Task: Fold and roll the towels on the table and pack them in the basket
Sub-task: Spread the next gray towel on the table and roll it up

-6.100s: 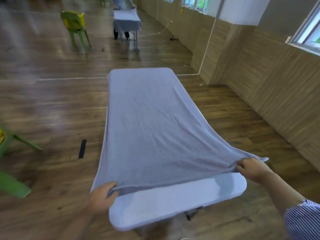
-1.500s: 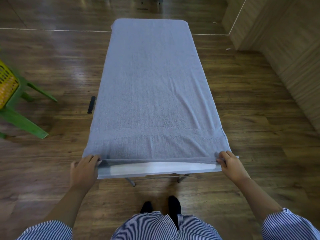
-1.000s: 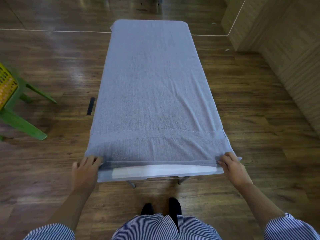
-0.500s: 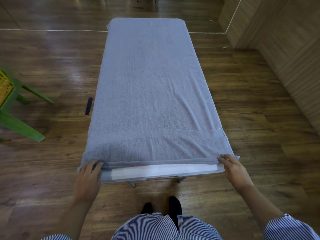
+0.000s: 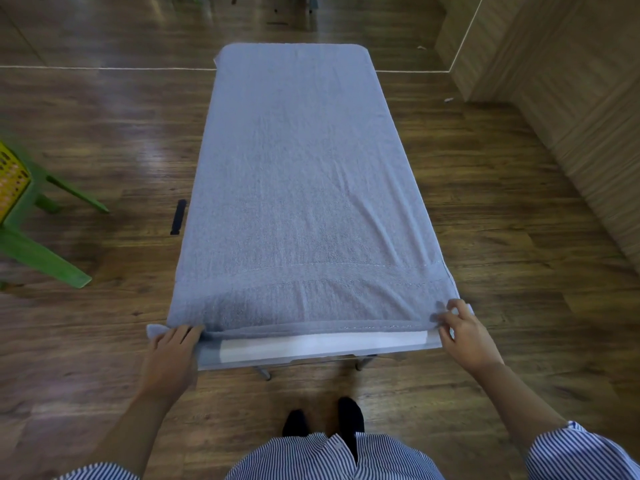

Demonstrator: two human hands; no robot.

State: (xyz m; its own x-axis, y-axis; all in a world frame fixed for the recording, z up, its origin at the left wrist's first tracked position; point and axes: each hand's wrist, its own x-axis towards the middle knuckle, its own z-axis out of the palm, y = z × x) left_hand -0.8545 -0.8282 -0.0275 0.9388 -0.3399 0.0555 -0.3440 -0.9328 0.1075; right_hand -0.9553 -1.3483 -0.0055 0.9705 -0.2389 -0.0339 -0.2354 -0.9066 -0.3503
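Note:
A large grey-blue towel [image 5: 298, 188] lies spread flat over nearly the whole narrow table [image 5: 311, 348], whose white near edge shows below the towel's hem. My left hand [image 5: 171, 355] pinches the towel's near left corner, which sticks out past the table's side. My right hand [image 5: 464, 336] grips the near right corner, with the fingers curled around the bunched fabric. A yellow basket [image 5: 10, 181] sits on a green chair at the far left edge of the view, only partly in frame.
The green chair [image 5: 41, 251] stands left of the table on the wooden floor. A small black strip [image 5: 178, 221] lies on the floor beside the table's left side. A wood-panelled wall [image 5: 571, 109] runs along the right. My feet are under the table's near end.
The towel was pulled flat toward me and laid over the table. In the last second both hands shifted slightly outward and closed on the near corners, which now bunch up a little.

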